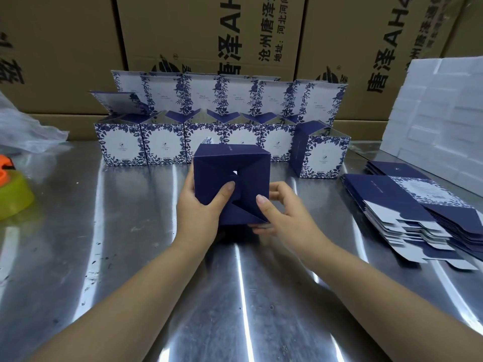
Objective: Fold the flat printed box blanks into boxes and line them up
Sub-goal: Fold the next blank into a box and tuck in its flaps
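A dark blue box (251, 163) is held over the middle of the steel table (130, 257), its base turned toward me with the bottom flaps partly interlocked. My left hand (203, 207) grips its left side, thumb pressing on a centre flap. My right hand (282, 212) holds the lower right corner, thumb on the flap and fingers beneath. Behind it stands a row of several folded blue-and-white floral boxes (164, 145) with lids up. One more folded box (321, 152) stands at the row's right end. A stack of flat blanks (407, 215) lies at the right.
Large brown cartons (209, 35) form a wall behind the row. White foam blocks (439, 116) are piled at the back right. A yellow and orange tape dispenser (13, 189) and a crumpled clear plastic bag (28, 129) sit at the left edge.
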